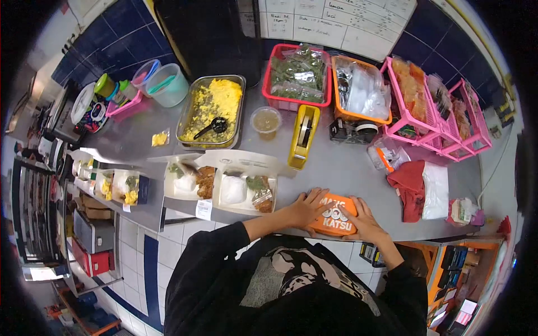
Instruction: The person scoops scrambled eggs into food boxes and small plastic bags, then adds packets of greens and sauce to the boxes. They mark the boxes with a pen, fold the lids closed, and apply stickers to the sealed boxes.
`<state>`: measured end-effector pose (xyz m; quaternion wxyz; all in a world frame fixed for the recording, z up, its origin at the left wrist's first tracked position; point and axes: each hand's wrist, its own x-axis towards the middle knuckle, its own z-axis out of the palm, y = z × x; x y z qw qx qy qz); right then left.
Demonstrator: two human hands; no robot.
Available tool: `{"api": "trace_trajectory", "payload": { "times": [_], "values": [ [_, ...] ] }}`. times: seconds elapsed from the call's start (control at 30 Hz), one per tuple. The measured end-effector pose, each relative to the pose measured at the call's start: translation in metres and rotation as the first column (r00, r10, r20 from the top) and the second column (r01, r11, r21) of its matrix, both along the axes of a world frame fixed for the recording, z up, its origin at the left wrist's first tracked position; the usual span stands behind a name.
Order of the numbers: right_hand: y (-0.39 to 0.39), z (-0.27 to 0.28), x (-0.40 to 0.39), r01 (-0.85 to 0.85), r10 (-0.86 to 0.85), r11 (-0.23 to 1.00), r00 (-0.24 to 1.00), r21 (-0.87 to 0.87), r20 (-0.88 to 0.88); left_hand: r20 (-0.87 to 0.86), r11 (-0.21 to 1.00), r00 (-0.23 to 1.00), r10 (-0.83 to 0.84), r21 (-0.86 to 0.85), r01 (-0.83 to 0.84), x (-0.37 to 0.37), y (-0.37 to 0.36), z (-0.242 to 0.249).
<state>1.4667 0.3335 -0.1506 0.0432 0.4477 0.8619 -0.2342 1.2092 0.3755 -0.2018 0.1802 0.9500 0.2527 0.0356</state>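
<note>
An orange food box with white lettering ending in "KATSU" lies closed on the counter in front of me. My left hand grips its left side, fingers reaching over the lid. On the opposite side my right hand holds the edge and corner, with its fingers along the top. Left of the box stand two open food boxes, a nearer one and a farther one, each with white rice, greens and a browned fried piece. A printed label hangs from the farther one's front.
Behind the boxes are a metal tray of yellow shredded food with a black spoon, a lidded cup and a yellow tape dispenser. Red, orange and pink baskets line the back. A red cloth lies right.
</note>
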Motion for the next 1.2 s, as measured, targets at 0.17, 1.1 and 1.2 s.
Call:
{"api": "trace_trajectory", "payload": {
  "times": [0.17,1.1,1.2],
  "values": [
    [0.05,-0.018,-0.013,0.234,-0.184,0.965,0.927,0.121,-0.327,0.038,0.986,0.996,0.08,0.14,-0.085,0.004,-0.015,0.013],
    [0.091,-0.055,-0.154,0.732,-0.905,0.292,0.003,-0.616,-0.425,0.122,0.869,0.876,0.467,0.117,-0.48,0.042,-0.059,-0.018],
    [0.037,-0.029,-0.136,0.696,-0.493,0.675,0.178,-0.245,-0.852,0.132,0.809,0.819,0.559,0.133,-0.573,0.043,-0.047,-0.038]
  ]
}}
